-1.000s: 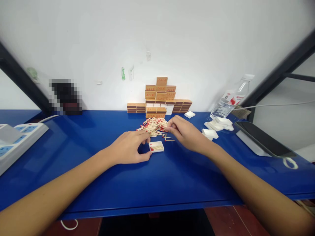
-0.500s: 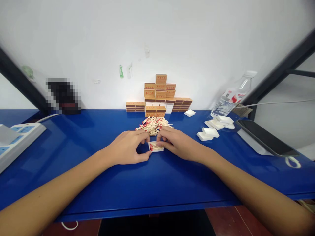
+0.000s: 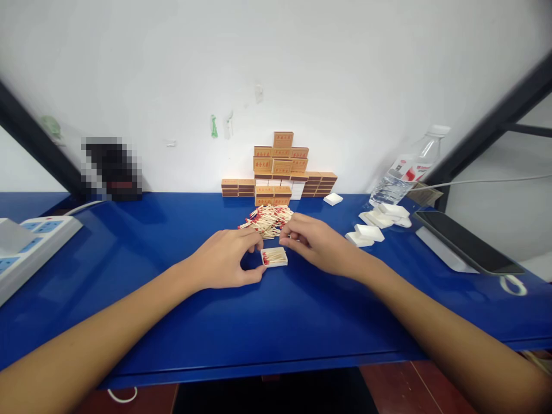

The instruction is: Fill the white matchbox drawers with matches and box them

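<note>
A small white matchbox tray (image 3: 284,261) lies on the blue table with a layer of red-tipped matches (image 3: 273,256) in it. My left hand (image 3: 228,259) grips the tray's left end, thumb at the near corner and fingers at the far one. Just right of the tray and above it, my right hand (image 3: 308,241) has its fingertips curled in against the thumb. Whether anything sits in that pinch cannot be made out. Behind the tray is a loose heap of matches (image 3: 267,220), partly covered by my right hand.
Stacked brown matchboxes (image 3: 282,167) stand against the wall. Several white trays (image 3: 370,232) lie at the right, with one white tray (image 3: 333,199) farther back. Beyond them are a water bottle (image 3: 399,175) and a phone (image 3: 468,241). A power strip (image 3: 43,244) is at the left.
My right hand has moved off the tray, slightly up and to the right, leaving the matches inside in full view. The left hand stays at the tray's left end.
</note>
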The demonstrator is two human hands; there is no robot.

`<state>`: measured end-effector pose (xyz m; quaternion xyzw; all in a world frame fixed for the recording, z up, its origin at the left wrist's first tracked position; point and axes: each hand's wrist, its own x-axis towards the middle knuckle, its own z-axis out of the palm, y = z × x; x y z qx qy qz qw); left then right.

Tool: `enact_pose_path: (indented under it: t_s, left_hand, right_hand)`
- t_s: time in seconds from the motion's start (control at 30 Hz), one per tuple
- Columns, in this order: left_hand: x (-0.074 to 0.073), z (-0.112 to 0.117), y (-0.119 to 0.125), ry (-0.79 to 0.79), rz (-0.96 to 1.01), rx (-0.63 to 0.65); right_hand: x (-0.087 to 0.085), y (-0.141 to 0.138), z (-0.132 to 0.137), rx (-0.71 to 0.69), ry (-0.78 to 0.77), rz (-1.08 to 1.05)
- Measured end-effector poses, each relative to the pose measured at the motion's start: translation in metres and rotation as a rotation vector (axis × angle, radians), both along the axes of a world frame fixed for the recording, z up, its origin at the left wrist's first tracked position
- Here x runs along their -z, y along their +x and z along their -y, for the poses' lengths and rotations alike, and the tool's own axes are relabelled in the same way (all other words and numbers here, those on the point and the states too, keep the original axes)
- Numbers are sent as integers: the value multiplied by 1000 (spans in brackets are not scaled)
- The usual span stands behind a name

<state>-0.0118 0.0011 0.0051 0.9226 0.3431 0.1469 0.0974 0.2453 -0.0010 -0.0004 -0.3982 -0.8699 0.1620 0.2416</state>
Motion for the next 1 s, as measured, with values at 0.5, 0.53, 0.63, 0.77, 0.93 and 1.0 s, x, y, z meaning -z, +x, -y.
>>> enact_pose_path:
  t_s: [0.5, 0.53, 0.63, 0.77, 0.93, 1.0]
  left_hand:
    - [-2, 1, -1, -3, -2, 10]
    - [-1, 1, -1, -4, -1, 9]
    - [-1, 2, -1, -11, 0, 9]
    - [1, 0, -2, -4, 2, 10]
    - [2, -1, -1, 8, 6, 15]
    - [1, -1, -1, 7, 8, 17]
  right_hand:
    - [-2, -4, 3, -70, -36, 61]
    - [-1, -5, 3, -69, -35, 64]
    - [2, -8, 4, -63, -41, 54]
    - [1, -6, 1, -51, -58, 25]
    - [-5, 17, -11, 21, -25, 66]
    - [-6, 24, -15, 22, -55, 135]
